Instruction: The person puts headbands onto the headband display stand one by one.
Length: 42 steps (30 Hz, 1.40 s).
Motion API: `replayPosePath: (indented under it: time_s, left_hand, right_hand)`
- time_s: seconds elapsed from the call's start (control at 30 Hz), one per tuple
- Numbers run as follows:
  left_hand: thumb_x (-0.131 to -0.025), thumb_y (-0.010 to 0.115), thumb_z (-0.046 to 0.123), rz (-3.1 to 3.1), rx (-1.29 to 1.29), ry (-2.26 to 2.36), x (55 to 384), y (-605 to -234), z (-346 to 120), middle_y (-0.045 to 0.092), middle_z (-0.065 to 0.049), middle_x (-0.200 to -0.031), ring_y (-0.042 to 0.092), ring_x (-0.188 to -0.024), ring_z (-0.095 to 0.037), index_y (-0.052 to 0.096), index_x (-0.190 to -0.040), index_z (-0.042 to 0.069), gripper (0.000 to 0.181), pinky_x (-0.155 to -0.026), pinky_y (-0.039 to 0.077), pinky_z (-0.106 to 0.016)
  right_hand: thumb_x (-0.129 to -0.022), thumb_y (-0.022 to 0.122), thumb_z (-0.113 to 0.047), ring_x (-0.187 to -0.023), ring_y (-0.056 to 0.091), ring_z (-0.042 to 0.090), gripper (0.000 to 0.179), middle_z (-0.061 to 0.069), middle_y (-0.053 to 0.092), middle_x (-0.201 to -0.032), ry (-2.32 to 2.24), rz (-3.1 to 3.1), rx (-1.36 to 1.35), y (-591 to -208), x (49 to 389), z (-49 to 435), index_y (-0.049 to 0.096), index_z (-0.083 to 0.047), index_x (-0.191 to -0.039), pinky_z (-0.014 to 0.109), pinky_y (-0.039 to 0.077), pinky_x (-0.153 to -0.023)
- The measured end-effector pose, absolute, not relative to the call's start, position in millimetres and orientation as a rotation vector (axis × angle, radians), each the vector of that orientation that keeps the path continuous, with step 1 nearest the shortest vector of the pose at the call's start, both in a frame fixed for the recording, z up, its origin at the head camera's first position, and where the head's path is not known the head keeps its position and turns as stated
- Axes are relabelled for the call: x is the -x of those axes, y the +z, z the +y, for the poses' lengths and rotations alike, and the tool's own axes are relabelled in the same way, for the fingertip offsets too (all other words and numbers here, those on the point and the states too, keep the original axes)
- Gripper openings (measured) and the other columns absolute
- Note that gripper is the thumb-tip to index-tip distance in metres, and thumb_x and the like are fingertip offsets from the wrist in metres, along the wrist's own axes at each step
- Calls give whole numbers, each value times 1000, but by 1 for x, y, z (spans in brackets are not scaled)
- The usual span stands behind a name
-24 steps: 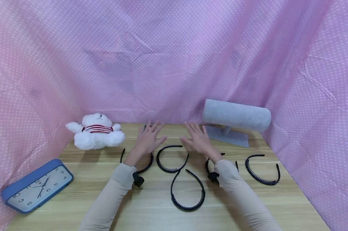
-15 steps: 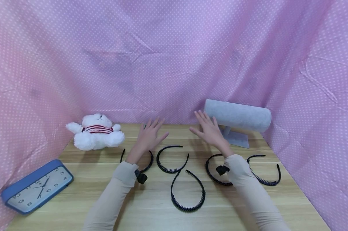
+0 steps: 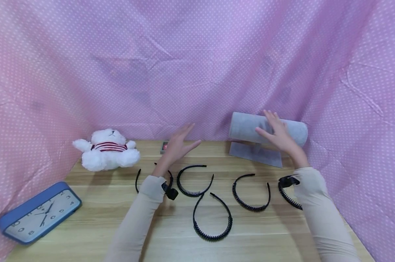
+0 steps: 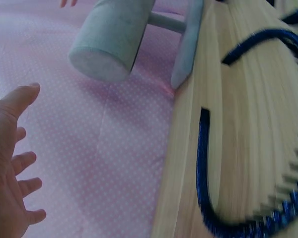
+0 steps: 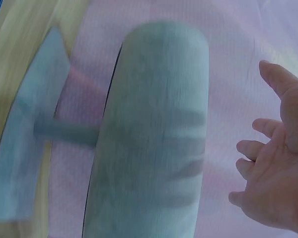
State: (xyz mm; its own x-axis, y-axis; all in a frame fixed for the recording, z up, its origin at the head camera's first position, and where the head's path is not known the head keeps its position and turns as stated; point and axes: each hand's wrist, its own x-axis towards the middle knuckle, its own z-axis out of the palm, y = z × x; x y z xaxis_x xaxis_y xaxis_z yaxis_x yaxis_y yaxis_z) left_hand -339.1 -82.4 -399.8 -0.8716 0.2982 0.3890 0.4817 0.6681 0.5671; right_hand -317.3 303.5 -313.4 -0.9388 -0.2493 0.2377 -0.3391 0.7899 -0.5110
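My right hand (image 3: 278,134) hovers over the grey padded display stand (image 3: 248,125), fingers spread and holding nothing. In the right wrist view a gap shows between this hand (image 5: 275,163) and the stand's roll (image 5: 159,129), which bears the fingers' shadows. My left hand (image 3: 176,145) is in the air left of the stand, fingers extended and thumb apart, with nothing in it. Below it lie two black toothed headbands, one partly hidden by the wrist and another headband (image 3: 184,190) to its right. The left wrist view shows a headband (image 4: 203,173) in blue-black on the wood.
More headbands lie on the wooden table (image 3: 171,233): a front-middle headband (image 3: 212,237), a right headband (image 3: 249,207) and a far-right headband (image 3: 287,196) half covered by my sleeve. A white plush bear (image 3: 110,156), blue clock (image 3: 41,213) and small box (image 3: 164,147) stand around. Pink dotted cloth (image 3: 197,72) encloses the table.
My right hand has moved right, from beside the stand to over its roll. The left hand has shifted slightly right and turned, uncovering the small box. The headbands have stayed put.
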Motion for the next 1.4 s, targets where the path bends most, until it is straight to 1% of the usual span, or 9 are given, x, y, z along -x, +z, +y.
replayPosePath:
  time_s: [0.17,0.3,0.63,0.7,0.77,0.9,1.0,1.17,1.4]
  left_hand:
    - [-93,71,49,-2524,647,-1462,351,-402,-67,27,3,-169,25,-156,-26,27,-161,35,82,-126,21,-54]
    - [-93,74,42,-2450,666,-1708,355,-401,-52,26,7,-168,25,-156,-25,29,-162,28,83,-125,23,-55]
    - [-93,76,31,-2361,744,-1930,361,-401,-26,33,-1,-166,36,-151,-30,34,-160,19,80,-122,34,-46]
    - [-93,76,30,-2350,736,-1944,364,-404,-25,37,-1,-165,38,-150,-29,36,-159,19,78,-121,36,-44]
    - [-94,75,26,-2327,740,-1974,366,-407,-24,37,-2,-164,38,-150,-30,38,-158,17,75,-121,35,-45]
    - [-95,74,19,-2285,741,-2052,369,-412,-23,37,-1,-164,35,-152,-35,41,-157,19,70,-122,33,-50]
    - [-94,75,19,-2267,731,-2088,370,-414,-20,38,1,-164,34,-152,-34,42,-156,20,70,-121,34,-49]
    - [-91,78,23,-2262,684,-2089,375,-413,-15,36,2,-165,36,-152,-26,42,-156,24,75,-123,33,-44]
    - [-91,78,19,-2202,682,-2135,383,-409,-15,31,-1,-167,34,-153,-28,40,-158,23,77,-124,28,-50]
  right_hand:
    - [-102,57,-44,-157,-17,34,87,12,-6,-172,996,-2804,-409,-311,317,341,5,-16,-165,66,-13,-122]
    - [-102,59,-38,-157,-18,36,84,15,-5,-171,1088,-2763,-350,-313,317,369,8,-16,-165,65,-11,-122]
    - [-104,59,-33,-153,-2,52,88,25,-8,-168,1300,-2809,-180,-320,322,420,-2,-12,-164,66,5,-123]
    - [-104,59,-31,-154,3,49,86,24,-4,-169,1354,-2816,-158,-324,325,426,1,-9,-164,57,11,-127]
    - [-103,61,-28,-155,10,46,83,24,2,-169,1375,-2822,-143,-328,328,432,8,-9,-164,38,23,-127]
    - [-100,66,-26,-152,28,34,79,23,13,-169,1379,-2817,-121,-334,335,436,20,-18,-164,7,42,-96]
    - [-98,70,-26,-148,34,34,80,23,16,-169,1405,-2822,-101,-334,341,435,24,-23,-163,3,43,-84]
    - [-96,73,-26,-152,25,43,83,22,13,-170,1472,-2848,-79,-331,351,428,24,-23,-163,4,45,-83]
    - [-94,75,-25,-151,29,38,81,18,21,-169,1531,-2825,-95,-331,362,411,29,-25,-162,6,48,-83]
